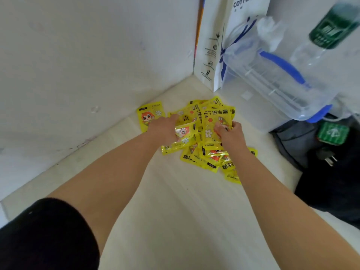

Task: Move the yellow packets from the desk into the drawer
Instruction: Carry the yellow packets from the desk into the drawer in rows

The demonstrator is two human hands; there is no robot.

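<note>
On the desk [175, 211], left hand [163, 129] and right hand [230, 133] fingers grasp yellow packets [206, 121]; paper bag [212, 45], jug [272, 80] behind.

Burying left hand [165, 129] fingertips among yellow packets [212, 117], masking any grip; covering more packets under right hand [230, 133] fingers; blurring the bottle [331, 30] label, cropping the coffee bag [241, 8] beyond the fingertips.

packets [202, 133] heaped on desk [175, 201], bag [214, 55] seemingly behind
</note>
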